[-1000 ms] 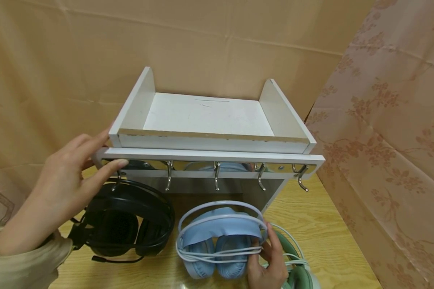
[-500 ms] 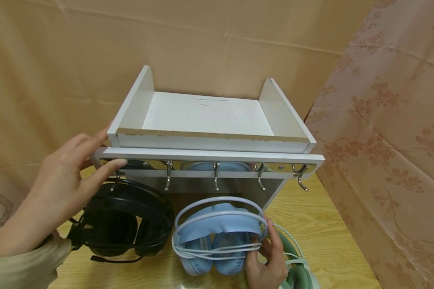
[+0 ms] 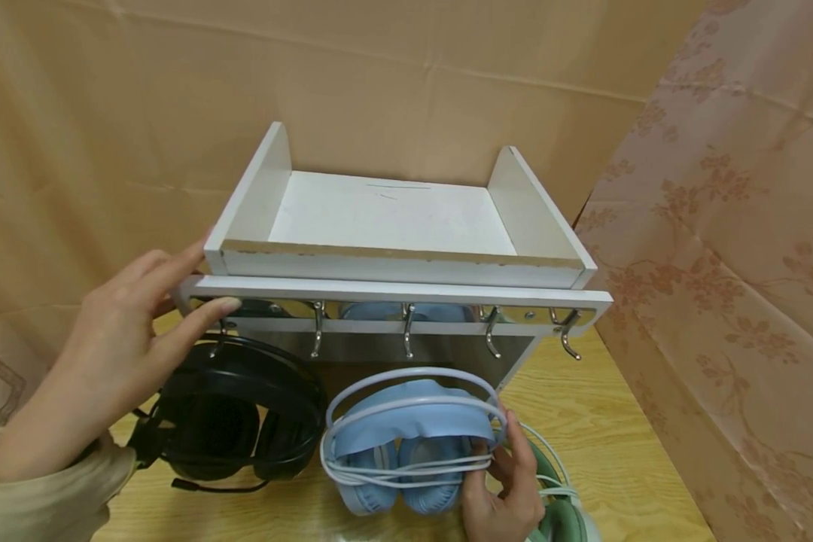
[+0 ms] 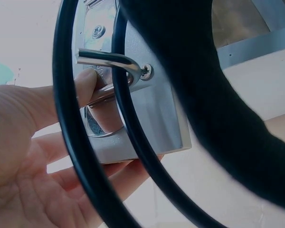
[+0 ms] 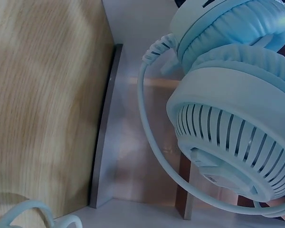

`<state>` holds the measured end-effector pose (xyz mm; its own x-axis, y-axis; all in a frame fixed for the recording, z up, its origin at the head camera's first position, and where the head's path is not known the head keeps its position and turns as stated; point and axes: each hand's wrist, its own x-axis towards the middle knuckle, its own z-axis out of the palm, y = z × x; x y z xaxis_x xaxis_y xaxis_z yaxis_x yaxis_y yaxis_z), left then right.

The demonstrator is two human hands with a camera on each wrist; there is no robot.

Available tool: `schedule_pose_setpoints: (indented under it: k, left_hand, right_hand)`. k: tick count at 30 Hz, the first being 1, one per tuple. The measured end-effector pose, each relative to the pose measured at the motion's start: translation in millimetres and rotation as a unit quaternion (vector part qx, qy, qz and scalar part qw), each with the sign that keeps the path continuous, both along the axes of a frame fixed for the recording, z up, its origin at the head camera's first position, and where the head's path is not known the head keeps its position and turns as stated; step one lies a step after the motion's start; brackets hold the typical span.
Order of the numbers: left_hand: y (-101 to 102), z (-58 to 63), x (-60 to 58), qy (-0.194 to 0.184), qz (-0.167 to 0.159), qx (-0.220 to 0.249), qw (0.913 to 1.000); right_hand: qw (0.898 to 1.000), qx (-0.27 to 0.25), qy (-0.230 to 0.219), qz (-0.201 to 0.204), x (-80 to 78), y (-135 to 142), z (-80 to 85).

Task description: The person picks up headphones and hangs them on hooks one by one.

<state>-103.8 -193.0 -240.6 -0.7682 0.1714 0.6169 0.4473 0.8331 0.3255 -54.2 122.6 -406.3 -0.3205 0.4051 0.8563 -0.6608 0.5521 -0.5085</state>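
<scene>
Headset (image 3: 413, 415), blue, six o'clock, pinched in right hand (image 3: 504, 485), five o'clock | left hand (image 3: 129, 320), nine o'clock, clasping rack (image 3: 400, 267) | looped cable (image 3: 406, 473) could snag a hook (image 3: 409, 331)

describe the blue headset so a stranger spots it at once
Find the white rack. In the head view, below its middle hook, is the blue headset with cable across its front. Its colour sets it apart from the black headset to its left and the green one to its right.
</scene>
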Motion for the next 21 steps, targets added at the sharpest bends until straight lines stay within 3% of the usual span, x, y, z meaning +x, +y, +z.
schedule_pose_setpoints:
  k: [7,21]
  left_hand:
    - [0.1,0.2,0.0,-0.006,-0.005,0.006,0.9999]
    - [1.1,1.1,0.0,-0.003,0.005,-0.01,0.9999]
  right_hand:
    - [1.0,0.019,-0.009,-0.022,-0.9,1.6,0.4]
    - [0.999,0.028,-0.03,-0.02,-1.5,3.3,5.5]
